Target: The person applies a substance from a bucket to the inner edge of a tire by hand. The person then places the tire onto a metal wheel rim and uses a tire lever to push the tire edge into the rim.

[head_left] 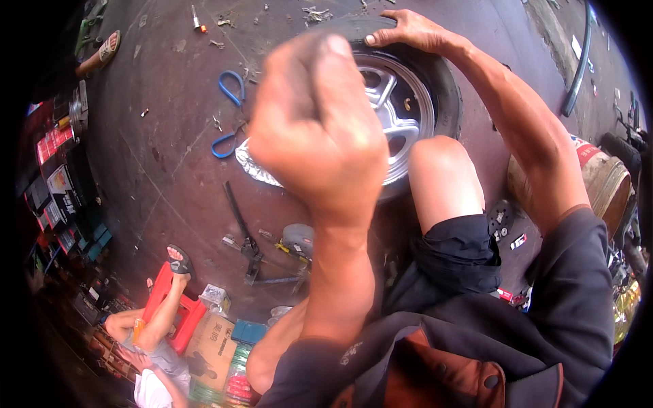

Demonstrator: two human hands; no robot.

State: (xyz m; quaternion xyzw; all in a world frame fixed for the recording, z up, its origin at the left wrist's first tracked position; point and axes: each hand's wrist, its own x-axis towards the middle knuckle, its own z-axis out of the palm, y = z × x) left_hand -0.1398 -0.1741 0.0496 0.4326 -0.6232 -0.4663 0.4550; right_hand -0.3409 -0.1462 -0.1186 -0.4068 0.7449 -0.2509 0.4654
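Observation:
A wheel with a black tyre (445,102) and a silver spoked rim (401,129) lies flat before my knees. My left hand (316,129) is raised over its left part, close to the camera and slightly blurred. Its fingers are curled in, and whatever they may hold is hidden. At the far side my right hand (413,30) rests on the tyre, thumb and fingers spread apart. To the left of the wheel lies a blue-handled tool (231,88), partly behind my left hand. A crumpled silvery-white piece (253,166) shows under that hand.
A dark long-handled metal tool (250,255) lies nearer me on the left. Someone with bare legs (160,313) sits by a red stool (187,319), beside a cardboard box (209,350). A worn barrel-like container (605,187) stands right. A screwdriver-like tool (197,20) lies far left.

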